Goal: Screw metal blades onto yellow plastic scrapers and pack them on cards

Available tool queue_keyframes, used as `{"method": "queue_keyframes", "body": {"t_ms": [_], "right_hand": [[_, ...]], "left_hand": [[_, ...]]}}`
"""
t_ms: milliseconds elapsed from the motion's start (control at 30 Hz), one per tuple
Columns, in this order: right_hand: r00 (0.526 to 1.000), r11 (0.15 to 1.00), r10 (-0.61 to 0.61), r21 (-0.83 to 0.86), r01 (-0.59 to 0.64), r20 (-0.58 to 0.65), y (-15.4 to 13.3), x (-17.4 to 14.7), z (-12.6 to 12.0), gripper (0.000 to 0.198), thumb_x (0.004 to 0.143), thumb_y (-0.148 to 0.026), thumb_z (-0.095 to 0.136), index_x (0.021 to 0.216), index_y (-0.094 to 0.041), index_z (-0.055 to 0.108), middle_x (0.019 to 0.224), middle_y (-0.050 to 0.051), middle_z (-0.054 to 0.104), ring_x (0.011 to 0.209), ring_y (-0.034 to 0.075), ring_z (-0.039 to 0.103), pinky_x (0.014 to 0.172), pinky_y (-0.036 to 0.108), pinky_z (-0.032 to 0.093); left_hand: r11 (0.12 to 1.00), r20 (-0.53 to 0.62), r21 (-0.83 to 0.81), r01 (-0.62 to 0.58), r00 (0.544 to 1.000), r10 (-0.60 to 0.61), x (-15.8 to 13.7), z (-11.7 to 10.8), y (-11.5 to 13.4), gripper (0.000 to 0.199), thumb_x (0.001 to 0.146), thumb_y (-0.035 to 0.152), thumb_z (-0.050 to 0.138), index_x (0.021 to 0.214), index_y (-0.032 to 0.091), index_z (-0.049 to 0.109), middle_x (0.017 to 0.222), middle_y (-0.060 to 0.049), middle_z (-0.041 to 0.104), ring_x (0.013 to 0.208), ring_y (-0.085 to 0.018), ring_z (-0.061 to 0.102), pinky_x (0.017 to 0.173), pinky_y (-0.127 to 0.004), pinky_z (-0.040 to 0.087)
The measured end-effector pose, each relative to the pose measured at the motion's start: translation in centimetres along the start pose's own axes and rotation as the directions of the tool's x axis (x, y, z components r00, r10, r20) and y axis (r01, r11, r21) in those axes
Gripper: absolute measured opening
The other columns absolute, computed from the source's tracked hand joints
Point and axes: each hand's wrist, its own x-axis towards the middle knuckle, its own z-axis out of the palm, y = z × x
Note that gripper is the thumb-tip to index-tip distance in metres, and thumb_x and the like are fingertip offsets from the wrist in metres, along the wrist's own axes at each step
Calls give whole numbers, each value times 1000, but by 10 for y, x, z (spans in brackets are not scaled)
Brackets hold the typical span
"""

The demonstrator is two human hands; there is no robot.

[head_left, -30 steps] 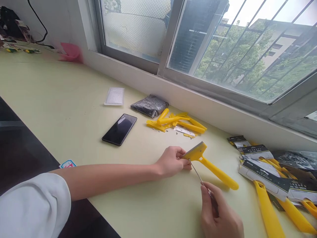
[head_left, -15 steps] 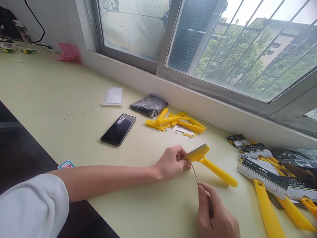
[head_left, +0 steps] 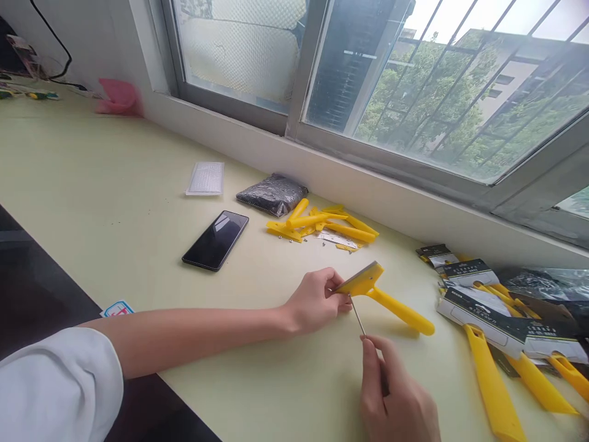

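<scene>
My left hand [head_left: 317, 301] pinches one end of the head of a yellow scraper [head_left: 402, 310], whose handle points to the lower right. A grey blade edge runs along the head's upper side. In my right hand [head_left: 398, 390] is a screwdriver [head_left: 357, 316] with a thin metal shaft; its handle is mostly hidden by the fingers. The screwdriver's tip touches the scraper head beside my left fingertips, at what looks like a screw. Further along the head a small hole or screw shows.
Loose yellow scraper parts [head_left: 317, 222] and small screws lie beyond my hands, near a black plastic packet [head_left: 273, 194]. A phone [head_left: 216, 240] and a clear case [head_left: 205, 178] are to the left. Packaged yellow scrapers [head_left: 488, 319] pile up at right, below the window [head_left: 405, 92].
The whole view has shifted slightly, so things appear a little further left. Both hands keep their holds, with the screwdriver tip still at the scraper head.
</scene>
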Motion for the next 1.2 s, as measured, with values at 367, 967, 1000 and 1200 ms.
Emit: {"method": "queue_keyframes", "body": {"t_ms": [367,967,1000,1200], "right_hand": [[990,964,115,231,-131,82,-15,7,-3,37,99,-55,38,91,-27,59,52,-7,39,43,13,36,47,25,29],[900,865,399,254,-432,173,-6,-27,-24,40,90,-68,46,89,-32,64,62,-4,60,52,17,55,49,26,44],[901,872,400,234,-430,169,-7,-29,-22,41,91,-67,44,87,-32,65,59,-4,59,49,18,53,47,26,41],[894,876,431,183,-447,120,-23,-33,-16,41,98,-61,32,85,-32,59,59,-4,61,53,21,55,51,28,34]], "left_hand": [[997,-3,67,-40,999,41,-3,1,8,15,85,26,71,90,16,61,90,-6,72,89,-21,73,86,-38,61],[944,170,304,-126,982,76,-18,4,17,18,82,27,72,90,18,58,86,-5,73,81,-20,73,73,-32,59],[938,178,319,-132,981,77,-18,4,18,17,83,27,71,91,18,59,86,-5,73,82,-20,73,74,-33,59],[923,192,350,-160,977,97,-17,5,19,17,85,28,69,93,17,59,87,-5,72,81,-19,72,76,-32,59]]}}
